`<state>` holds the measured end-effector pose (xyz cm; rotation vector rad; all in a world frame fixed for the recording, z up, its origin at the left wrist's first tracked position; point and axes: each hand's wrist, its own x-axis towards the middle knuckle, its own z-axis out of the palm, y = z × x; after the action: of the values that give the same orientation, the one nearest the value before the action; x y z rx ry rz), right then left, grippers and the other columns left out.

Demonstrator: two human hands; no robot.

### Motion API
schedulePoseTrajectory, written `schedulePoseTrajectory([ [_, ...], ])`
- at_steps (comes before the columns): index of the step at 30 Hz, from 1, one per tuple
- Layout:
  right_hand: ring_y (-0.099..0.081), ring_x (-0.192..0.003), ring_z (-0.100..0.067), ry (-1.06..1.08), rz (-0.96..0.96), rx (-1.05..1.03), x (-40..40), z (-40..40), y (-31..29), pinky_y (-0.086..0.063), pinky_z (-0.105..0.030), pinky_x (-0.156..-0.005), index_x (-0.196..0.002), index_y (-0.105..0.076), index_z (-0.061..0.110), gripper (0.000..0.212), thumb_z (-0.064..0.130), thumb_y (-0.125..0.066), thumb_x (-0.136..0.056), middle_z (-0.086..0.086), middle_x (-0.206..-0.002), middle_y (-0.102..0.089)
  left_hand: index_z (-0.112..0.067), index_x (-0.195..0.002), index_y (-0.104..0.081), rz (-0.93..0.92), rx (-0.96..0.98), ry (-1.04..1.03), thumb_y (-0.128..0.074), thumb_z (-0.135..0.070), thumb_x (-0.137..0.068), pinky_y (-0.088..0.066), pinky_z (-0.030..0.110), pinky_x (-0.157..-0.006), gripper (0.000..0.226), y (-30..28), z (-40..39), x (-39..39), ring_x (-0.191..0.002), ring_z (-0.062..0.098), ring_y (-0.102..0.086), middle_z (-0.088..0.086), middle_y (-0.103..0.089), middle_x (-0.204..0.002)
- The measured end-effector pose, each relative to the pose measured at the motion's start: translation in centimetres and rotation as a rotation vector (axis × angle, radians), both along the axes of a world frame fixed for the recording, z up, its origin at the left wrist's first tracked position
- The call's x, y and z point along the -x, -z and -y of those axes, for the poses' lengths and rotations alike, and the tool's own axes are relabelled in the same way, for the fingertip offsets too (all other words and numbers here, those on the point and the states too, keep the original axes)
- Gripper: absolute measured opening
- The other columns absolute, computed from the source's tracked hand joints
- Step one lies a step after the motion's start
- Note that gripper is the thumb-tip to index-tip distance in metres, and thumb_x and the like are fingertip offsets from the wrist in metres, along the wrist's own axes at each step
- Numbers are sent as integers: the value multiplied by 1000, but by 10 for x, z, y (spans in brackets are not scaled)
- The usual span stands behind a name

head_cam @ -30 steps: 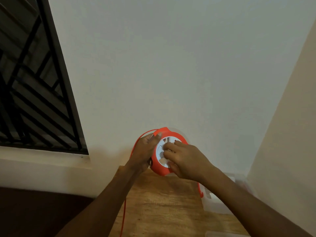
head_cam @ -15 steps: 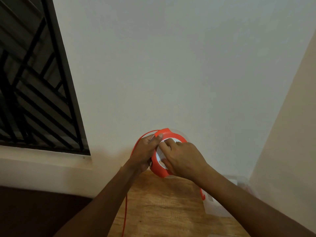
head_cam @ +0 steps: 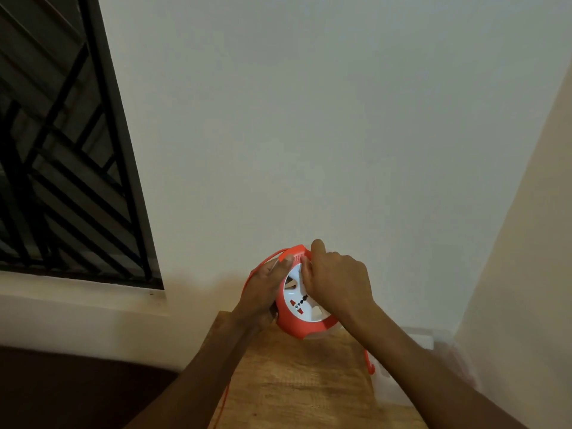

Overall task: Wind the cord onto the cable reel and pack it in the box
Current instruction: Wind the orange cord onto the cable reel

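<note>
I hold an orange cable reel [head_cam: 301, 328] with a white socket face upright above the wooden table [head_cam: 297, 382]. My left hand [head_cam: 266, 292] grips the reel's left rim, thumb on the orange handle at the top. My right hand [head_cam: 335, 281] lies over the white face, fingers hooked at its upper edge. The orange cord [head_cam: 223, 407] loops out behind my left hand and hangs down past my left forearm to the bottom edge. A clear plastic box [head_cam: 433, 345] with an orange latch [head_cam: 370, 365] stands on the table at the right, partly hidden by my right arm.
A white wall rises straight ahead and a second wall closes in on the right. A barred window [head_cam: 62, 150] with a pale sill [head_cam: 77, 301] is at the left. A dark floor lies left of the table.
My right hand has swung from the lower part of the white face up to its top, uncovering the socket holes. The left hand keeps its hold on the rim.
</note>
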<state>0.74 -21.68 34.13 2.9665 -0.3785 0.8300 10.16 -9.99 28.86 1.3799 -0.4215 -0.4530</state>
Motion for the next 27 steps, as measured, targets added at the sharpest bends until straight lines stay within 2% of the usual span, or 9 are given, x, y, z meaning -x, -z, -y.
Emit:
schedulePoseTrajectory([
  [2,-66,-74,-18,-33,-18,4,2,1,4,-56,-31,-69,-121,-46,19,38,47,-42,-96,1,-97,-69,-21,-132,-61,-17,3,2,-65,-58,-82,-57,55,-96,62,5,-2,-1,-102,30,-75,6,-76,-117],
  [5,-66,-92,-22,-165,-91,53,13,1,10,-56,-36,-78,-134,-41,21,49,51,-44,-94,-1,-118,-66,-20,-130,-63,-19,18,1,-61,-46,-94,-58,55,-94,45,6,-7,-7,-101,31,-75,7,-76,-116],
  [7,-64,-101,-25,-223,-154,154,20,0,13,-54,-38,-81,-138,-39,22,52,47,-49,-94,-4,-130,-60,-21,-126,-65,-18,24,-23,-60,-45,-96,-59,54,-92,39,3,-10,-9,-99,31,-76,7,-77,-113],
  [9,-65,-100,-28,-277,-153,265,24,3,14,-56,-39,-78,-134,-46,22,49,37,-60,-89,-7,-129,-60,-22,-123,-67,-12,23,-33,-60,-46,-96,-60,54,-90,37,0,-12,-11,-98,31,-76,6,-78,-112],
  [12,-69,-88,-30,-389,-148,397,30,9,10,-59,-39,-62,-114,-63,17,54,19,-86,-66,-11,-113,-67,-24,-121,-67,7,29,-24,-58,-45,-96,-60,54,-90,34,-2,-18,-12,-99,33,-76,6,-78,-112],
  [15,-68,-90,-31,-576,-188,506,31,10,7,-59,-40,-60,-113,-64,13,55,10,-87,-63,-9,-119,-66,-25,-119,-68,9,23,-2,-58,-44,-97,-60,53,-89,31,-4,-22,-13,-99,33,-76,6,-78,-111],
  [18,-67,-93,-30,-667,-234,591,29,11,4,-59,-40,-64,-121,-60,16,57,10,-84,-70,-4,-130,-60,-24,-119,-67,20,-15,31,-57,-44,-97,-61,52,-88,32,-7,-22,-10,-99,31,-76,7,-78,-111],
  [22,-66,-94,-30,-698,-281,593,24,10,0,-60,-43,-65,-125,-55,18,66,13,-85,-66,-2,-129,-60,-25,-115,-68,36,-57,103,-55,-40,-99,-63,44,-84,25,-13,-26,-7,-98,28,-76,4,-79,-110],
  [27,-67,-96,-33,-614,-279,598,20,0,5,-60,-48,-72,-126,-53,13,74,26,-89,-63,-12,-126,-61,-27,-116,-66,60,-65,165,-52,-39,-101,-62,40,-84,24,-16,-26,-2,-101,26,-75,0,-78,-110],
])
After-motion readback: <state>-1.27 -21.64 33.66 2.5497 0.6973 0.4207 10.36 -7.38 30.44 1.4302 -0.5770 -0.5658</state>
